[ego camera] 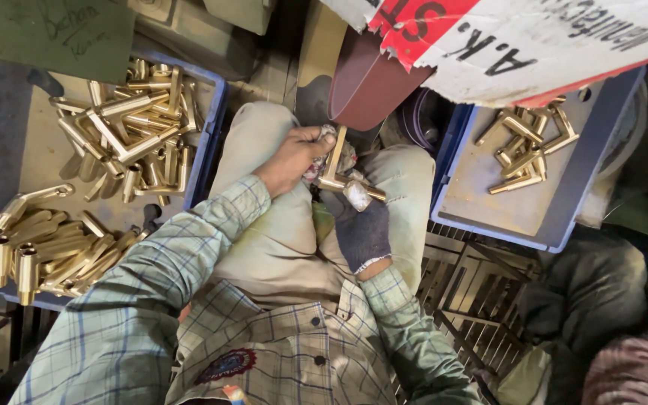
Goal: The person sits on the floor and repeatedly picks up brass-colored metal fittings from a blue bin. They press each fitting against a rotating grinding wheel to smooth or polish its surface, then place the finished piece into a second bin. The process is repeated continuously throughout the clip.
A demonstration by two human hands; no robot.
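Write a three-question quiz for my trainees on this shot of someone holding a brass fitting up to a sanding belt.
1. True or false: the right hand wears a dark glove.
2. Which tray holds more brass parts: A) the left tray B) the right tray?
3. What does the left hand press round the brass fitting near the sanding belt?

Key: 1 true; 2 A; 3 a crumpled cloth.
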